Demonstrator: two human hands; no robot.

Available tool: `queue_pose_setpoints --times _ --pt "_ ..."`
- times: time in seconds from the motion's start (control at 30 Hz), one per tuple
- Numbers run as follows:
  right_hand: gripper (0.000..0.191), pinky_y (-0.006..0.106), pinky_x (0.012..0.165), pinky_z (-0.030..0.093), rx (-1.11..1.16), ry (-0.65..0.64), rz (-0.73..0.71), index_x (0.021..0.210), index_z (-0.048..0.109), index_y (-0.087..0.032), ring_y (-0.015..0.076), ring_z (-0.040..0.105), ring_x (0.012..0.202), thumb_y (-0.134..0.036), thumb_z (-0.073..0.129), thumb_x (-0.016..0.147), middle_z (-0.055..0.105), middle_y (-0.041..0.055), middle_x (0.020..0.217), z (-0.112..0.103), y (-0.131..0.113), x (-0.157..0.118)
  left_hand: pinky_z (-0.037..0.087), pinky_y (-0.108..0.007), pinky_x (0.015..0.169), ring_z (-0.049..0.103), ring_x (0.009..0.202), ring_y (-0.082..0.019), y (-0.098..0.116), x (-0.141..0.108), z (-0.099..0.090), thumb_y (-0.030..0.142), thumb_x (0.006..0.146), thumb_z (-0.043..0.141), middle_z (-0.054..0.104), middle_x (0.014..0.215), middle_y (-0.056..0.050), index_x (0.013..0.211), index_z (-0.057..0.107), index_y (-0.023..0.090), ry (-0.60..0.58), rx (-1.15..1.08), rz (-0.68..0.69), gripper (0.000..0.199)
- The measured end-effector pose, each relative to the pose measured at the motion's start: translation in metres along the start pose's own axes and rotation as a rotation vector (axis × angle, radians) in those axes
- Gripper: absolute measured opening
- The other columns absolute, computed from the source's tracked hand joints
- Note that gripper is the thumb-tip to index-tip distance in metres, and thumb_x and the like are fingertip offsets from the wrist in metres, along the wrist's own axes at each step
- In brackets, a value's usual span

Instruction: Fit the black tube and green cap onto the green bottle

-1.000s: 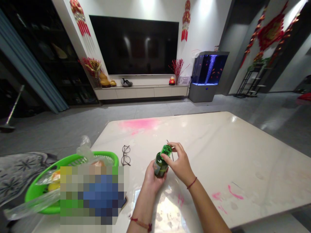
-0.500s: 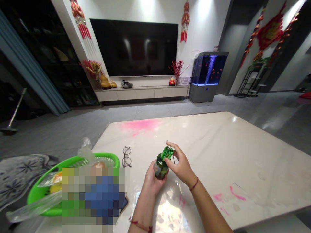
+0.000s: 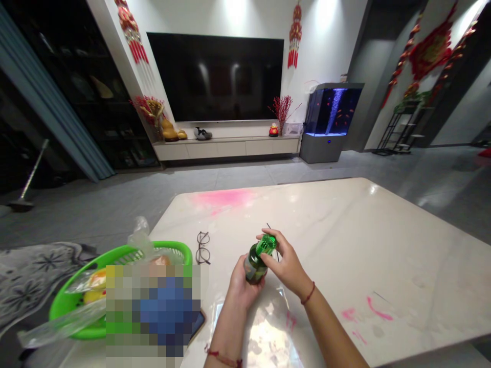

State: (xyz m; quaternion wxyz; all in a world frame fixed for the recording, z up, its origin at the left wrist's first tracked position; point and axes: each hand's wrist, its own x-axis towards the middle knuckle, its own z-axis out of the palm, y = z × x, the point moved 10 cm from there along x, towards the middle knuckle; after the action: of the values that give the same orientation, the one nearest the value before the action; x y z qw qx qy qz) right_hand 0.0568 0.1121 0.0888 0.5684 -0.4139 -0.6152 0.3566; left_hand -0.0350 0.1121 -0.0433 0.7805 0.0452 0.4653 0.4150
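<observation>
The green bottle [image 3: 253, 270] is held above the bench [image 3: 345, 240], inside the far edge, by the left grip [image 3: 241, 281], probably for steadiness, while its cap [image 3: 266, 246] is pinched by the right grip [image 3: 287, 265].

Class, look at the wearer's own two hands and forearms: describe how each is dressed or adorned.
Both are bare of gloves, and no sleeves show. The left hand has a red cord bracelet at its wrist, with a browner stretch. The right hand has a thinner, dark red bracelet. Finer details are too small to tell.
</observation>
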Motion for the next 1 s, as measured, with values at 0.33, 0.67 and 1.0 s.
queue_pose_setpoints --times 0.33,0.67,1.0 --pt "0.06 0.036 0.088 0.047 0.041 0.098 0.093 0.121 0.038 -0.023 0.0182 0.059 0.097 -0.025 0.066 0.067 0.054 0.0084 0.111 -0.003 0.021 0.0 0.039 -0.019 0.036 0.054 0.04 -0.012 0.003 0.003 0.001 0.022 0.073 0.049 0.056 0.047 -0.001 0.066 0.054 0.014 -0.049 -0.037 0.029 0.012" --pt "0.053 0.034 0.089 0.047 0.155 0.06 0.103 0.118 0.04 -0.023 0.0176 0.058 0.099 -0.022 0.062 0.07 0.052 0.0078 0.113 0.001 0.027 0.002 0.037 -0.018 0.035 0.058 0.046 -0.014 -0.002 -0.001 0.005 0.026 0.077 0.044 0.058 0.052 -0.002 0.072 0.055 0.014 -0.085 -0.012 -0.033 0.016" --pt "0.046 0.037 0.092 0.045 0.163 0.023 0.037 0.117 0.041 -0.023 0.0177 0.057 0.1 -0.02 0.056 0.074 0.055 0.0078 0.11 -0.001 0.016 0.002 0.038 -0.018 0.035 0.059 0.047 -0.015 -0.002 0.005 0.003 0.025 0.074 0.047 0.06 0.054 -0.003 0.072 0.055 0.013 -0.101 -0.006 -0.024 0.015"
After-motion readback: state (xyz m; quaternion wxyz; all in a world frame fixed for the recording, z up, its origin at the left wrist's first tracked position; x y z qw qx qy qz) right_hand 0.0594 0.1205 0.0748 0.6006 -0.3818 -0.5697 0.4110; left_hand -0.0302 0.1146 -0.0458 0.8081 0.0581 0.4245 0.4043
